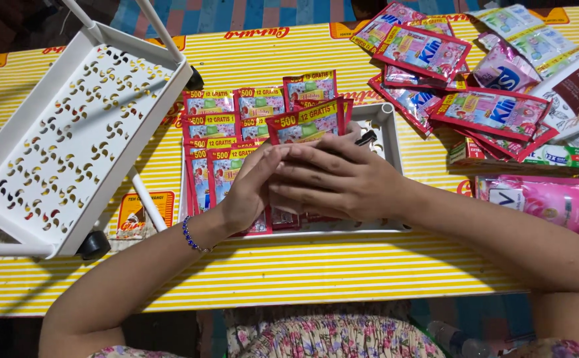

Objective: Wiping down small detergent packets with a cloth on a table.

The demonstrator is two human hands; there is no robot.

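Landmark: white tray [390, 119]
Your left hand [250, 189]: over the tray, clasping a sachet stack [306, 122]
Your right hand [339, 179]: over the tray, grasping the same stack; rack [71, 132] lies left of the tray

A white perforated rack [71, 139] is lying tipped over on the yellow striped tablecloth [303, 272]. Bigger red detergent packets [435, 73] are piling up top right, with a pink refill pouch [541, 202] and a toothpaste box [561, 158] sitting beside them.
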